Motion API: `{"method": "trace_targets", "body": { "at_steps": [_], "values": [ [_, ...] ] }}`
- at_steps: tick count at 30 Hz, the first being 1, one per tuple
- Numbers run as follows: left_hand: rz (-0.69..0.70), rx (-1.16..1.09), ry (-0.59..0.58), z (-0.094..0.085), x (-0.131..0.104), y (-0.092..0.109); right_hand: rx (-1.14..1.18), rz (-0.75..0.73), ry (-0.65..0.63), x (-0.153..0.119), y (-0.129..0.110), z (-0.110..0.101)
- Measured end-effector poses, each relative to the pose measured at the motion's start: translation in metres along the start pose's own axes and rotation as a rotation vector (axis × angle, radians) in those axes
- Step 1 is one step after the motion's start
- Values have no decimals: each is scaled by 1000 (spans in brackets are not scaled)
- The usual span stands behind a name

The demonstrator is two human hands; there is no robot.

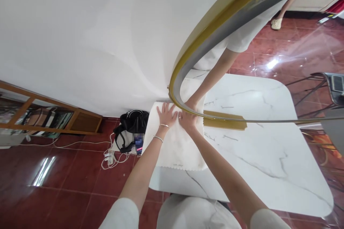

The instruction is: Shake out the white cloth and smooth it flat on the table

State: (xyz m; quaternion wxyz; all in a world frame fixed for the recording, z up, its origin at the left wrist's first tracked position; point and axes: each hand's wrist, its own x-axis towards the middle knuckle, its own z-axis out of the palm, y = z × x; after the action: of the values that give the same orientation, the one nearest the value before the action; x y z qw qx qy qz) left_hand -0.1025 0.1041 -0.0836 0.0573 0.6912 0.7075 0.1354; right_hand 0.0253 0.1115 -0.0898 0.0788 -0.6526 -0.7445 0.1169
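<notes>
Cloth could drag or bunch under two hands beside a mirror

At the far left, a brown wooden cabinet with framed openings [86, 120] stands on the floor. Nearer, a white power strip with tangled cords [109, 157] lies close to a soft black bag [137, 121]; a foot stepping sideways could catch a cord.

The left hand [166, 115] lies palm down, its fingers spread and pinching nothing visible. Two thin silver bracelets [158, 138] circle that forearm and could snag the fabric if the wrist drags.

Beneath both hands is a white cloth with a scalloped edge [177, 150], on the left end of the table. Uneven pressure could ruck it up, and a hard pull leftward could slide it over the edge.

The right hand [188, 121] rests on the cloth beside the left; whether its fingers press flat or pinch a fold, I cannot tell. Just beyond it rises a curved mirror with a gold-coloured frame [228, 12]. A quick push forward could knock knuckles against the frame.

To the right, a gold-coloured flat strip [228, 124] shows by the mirror's lower edge, above the white, grey-veined tabletop [258, 157], whose smooth-looking surface may let the cloth slip.
</notes>
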Motion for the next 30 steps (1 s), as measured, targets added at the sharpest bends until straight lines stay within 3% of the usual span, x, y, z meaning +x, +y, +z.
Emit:
{"method": "trace_targets", "body": {
  "at_steps": [3, 7, 10, 14, 20, 23, 26, 30],
  "values": [
    [-13, 9, -14, -3, -21, 4, -8, -51, 14, -17, 6, -2],
    [-43, 2, -22, -5, -61, 17, 10, -175, 179, -48, 18, 4],
    [-40, -6, 10, -3, -73, 25, 13, -261, 200, -62, 20, 6],
    [-7, -4, -41, 0, -50, 26, 8, -318, 119, -60, 12, 1],
    [35, 7, -118, -3, 9, 17, 2, -185, 18, -18, 0, -5],
    [27, 18, -139, -9, 10, 4, -4, -134, -47, -2, -8, -6],
    [43, 43, -135, -17, -24, -20, -5, -131, -75, -3, -18, -8],
    [73, 104, -60, -27, -103, -57, -5, -214, -61, -22, -29, -6]
  ]
}}
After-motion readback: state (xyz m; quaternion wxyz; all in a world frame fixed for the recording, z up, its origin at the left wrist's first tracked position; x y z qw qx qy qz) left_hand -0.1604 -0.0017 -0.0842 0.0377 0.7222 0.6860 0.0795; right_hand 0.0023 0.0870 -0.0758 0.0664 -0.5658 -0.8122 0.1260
